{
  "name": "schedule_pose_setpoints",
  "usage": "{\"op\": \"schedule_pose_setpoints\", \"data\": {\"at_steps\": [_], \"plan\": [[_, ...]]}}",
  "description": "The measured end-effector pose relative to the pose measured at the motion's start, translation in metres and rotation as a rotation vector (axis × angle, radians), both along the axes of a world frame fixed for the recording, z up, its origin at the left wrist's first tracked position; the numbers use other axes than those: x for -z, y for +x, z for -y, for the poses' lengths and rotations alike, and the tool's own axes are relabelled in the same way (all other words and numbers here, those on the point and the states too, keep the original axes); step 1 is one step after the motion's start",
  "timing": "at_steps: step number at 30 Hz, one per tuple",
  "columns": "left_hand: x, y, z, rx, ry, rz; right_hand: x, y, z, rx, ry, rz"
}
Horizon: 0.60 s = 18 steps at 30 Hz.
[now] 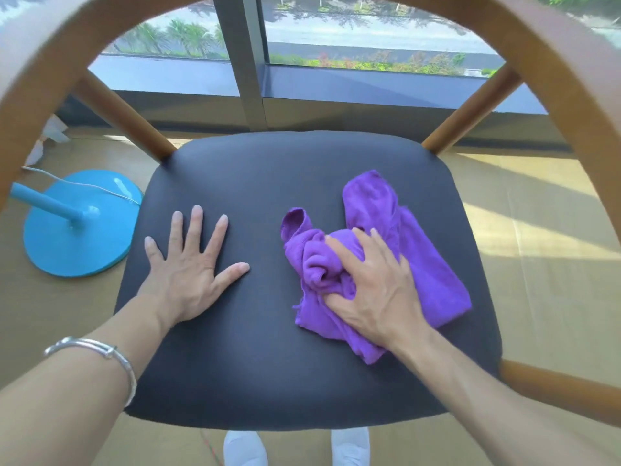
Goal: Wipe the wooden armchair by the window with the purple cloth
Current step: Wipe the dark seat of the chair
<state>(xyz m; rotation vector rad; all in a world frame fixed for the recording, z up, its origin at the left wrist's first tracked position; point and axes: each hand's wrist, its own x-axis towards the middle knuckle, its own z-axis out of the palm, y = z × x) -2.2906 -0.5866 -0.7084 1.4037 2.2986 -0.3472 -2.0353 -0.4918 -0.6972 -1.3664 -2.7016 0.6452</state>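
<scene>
left hand (188, 270) flat, fingers spread on armchair seat (255, 358) | right hand (376, 290) scrunching purple cloth (430, 264), fingertips buried | chair's armrests blurry, cropped

blue round stand base (77, 227) with pole on floor (537, 297), white cable (84, 185) across it; palm trees (181, 37) beyond window; white shoes (245, 449) below.

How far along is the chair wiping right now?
Done: the purple cloth is on the black seat. In hand: the right hand grips it bunched there; the left hand presses flat beside it. Left: probably more seat and the wooden frame; nothing shows them wiped.
</scene>
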Motion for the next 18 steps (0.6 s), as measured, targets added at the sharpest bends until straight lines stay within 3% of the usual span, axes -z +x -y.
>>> {"op": "schedule_pose_setpoints", "data": {"at_steps": [4, 9, 14, 18], "plan": [[0.014, 0.034, 0.009, -0.024, 0.208, -0.074, 0.0, 0.014, 0.051, -0.002, 0.08, 0.039], [0.021, 0.042, 0.01, -0.041, 0.263, -0.1, 0.002, 0.016, 0.052, -0.004, 0.126, 0.006], [0.021, 0.044, 0.013, -0.048, 0.273, -0.127, -0.002, 0.0, -0.011, 0.158, -0.012, -0.036], [0.02, 0.041, 0.013, -0.051, 0.275, -0.136, -0.003, -0.021, -0.099, 0.196, 0.023, -0.007]]}}
